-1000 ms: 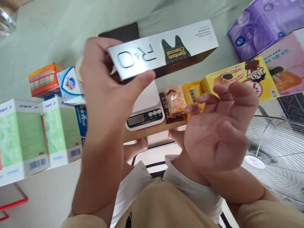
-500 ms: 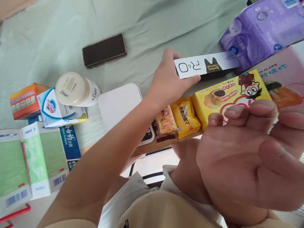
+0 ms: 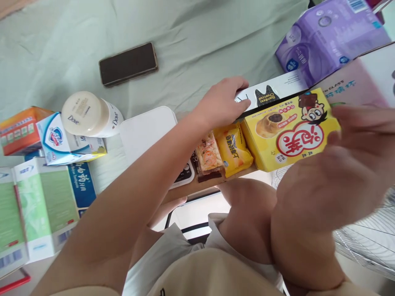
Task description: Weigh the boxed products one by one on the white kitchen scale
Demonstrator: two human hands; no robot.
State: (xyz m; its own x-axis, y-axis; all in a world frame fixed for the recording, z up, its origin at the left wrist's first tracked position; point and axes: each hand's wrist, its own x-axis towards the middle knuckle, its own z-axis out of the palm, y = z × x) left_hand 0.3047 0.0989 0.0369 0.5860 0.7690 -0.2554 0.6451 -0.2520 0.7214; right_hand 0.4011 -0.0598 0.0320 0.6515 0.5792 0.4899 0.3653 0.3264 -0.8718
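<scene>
The right hand point(image 3: 342, 176) is nearest the camera and blurred; its fingers overlap the right end of a yellow cream-puff box point(image 3: 293, 131). Whether they touch it, or how far they are bent, cannot be determined. A wire fan guard point(image 3: 367, 242) shows below that hand. Left of the cream-puff box, side by side, are a yellow wrapped snack point(image 3: 236, 150), a clear-wrapped snack point(image 3: 210, 154) with a dark brown packet point(image 3: 210, 177) partly under it, and a white digital scale point(image 3: 145, 131), partly covered by the left forearm.

The left hand point(image 3: 224, 100), well apart from the right, is clamped on the left end of the white Bamboo Charcoal box point(image 3: 274, 92), thumb on the near side. This box lies just beyond the cream-puff box, along its far edge, printed face visible; its right end reaches the purple pack point(image 3: 321, 41). Contact there cannot be confirmed. A pink-and-white box point(image 3: 345, 84) sits beside the purple pack.

At left, a Dove jar point(image 3: 82, 113) is tilted near a blue-and-white soap box point(image 3: 55, 137). Farther back, a dark-screened phone point(image 3: 128, 63) lies on pale green cloth point(image 3: 197, 45).
</scene>
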